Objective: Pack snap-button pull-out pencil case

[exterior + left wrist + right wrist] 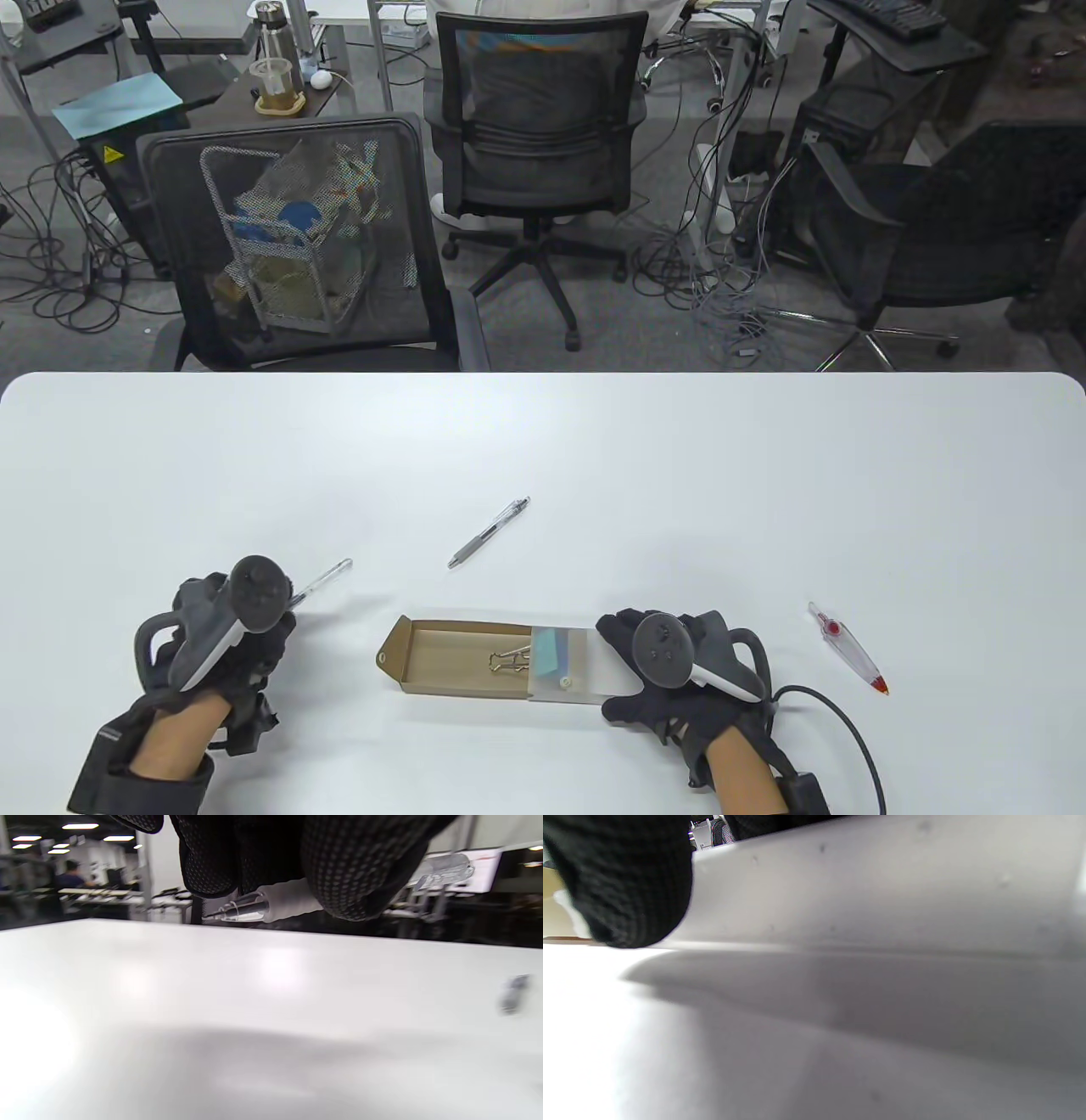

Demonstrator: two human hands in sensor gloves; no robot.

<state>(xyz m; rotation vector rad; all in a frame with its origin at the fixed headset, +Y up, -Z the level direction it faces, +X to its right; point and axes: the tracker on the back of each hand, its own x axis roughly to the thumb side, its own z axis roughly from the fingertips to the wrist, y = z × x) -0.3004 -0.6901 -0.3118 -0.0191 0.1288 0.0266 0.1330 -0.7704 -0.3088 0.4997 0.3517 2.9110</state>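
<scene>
Office chairs, a wire bin and tangled cables fill the floor behind a white table (543,441), where the packing is partly done. Near the table's front edge, about midway along it, lies the pencil case (492,658): a brown cardboard drawer (450,649) pulled out to the left of its translucent sleeve (564,666). A gold binder clip (507,660) already sits in the drawer, and something pale blue shows through the sleeve, though what it is cannot be told.

The right hand (679,671) rests on the sleeve's right end, steadying it; its fingers lie against the case rather than closing round it, and the right wrist view shows only a gloved fingertip beside the blurred sleeve wall.

The left hand (225,641), near the front left, grips a clear pen (327,577), fingers curled tight round the barrel with the tip poking out in the left wrist view.

Left to pack, by the look of it: this clear pen, a grey retractable pen (489,532) lying toward the table's middle, and a white red-tipped pen (848,649) toward the front right. After that the drawer wants sliding home and the snap closing.
</scene>
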